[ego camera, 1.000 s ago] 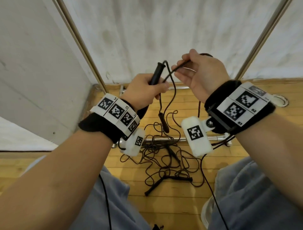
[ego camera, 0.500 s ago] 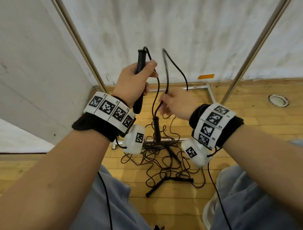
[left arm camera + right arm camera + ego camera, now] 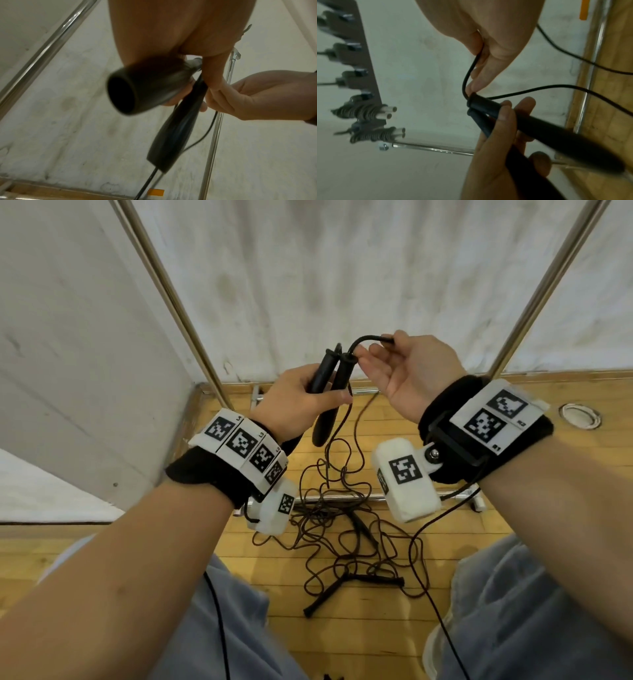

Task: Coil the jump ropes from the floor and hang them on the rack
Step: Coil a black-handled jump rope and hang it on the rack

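Now L hand (image 3: 301, 402) clenches both black handles (image 3: 330, 378) side by side, long axes upright, w/ cord trailing to floor tangle (image 3: 342, 529) at 6 o'clock. R hand (image 3: 407, 371), at 3 o'clock of handles, pinches the cord (image 3: 368, 339) just off their tops, so it's nearer for coiling.

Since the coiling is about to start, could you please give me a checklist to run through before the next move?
1. Both handles together in the left hand: ok, it grips the two side by side.
2. Right hand has the cord: ok, its fingers pinch it just above the handle tops.
3. Cord runs free to the floor: cannot tell, it drops into a tangled pile.
4. Only one rope being lifted: cannot tell, other handles lie in the same tangle.
5. Rack hooks free to take a coil: cannot tell, blurred.
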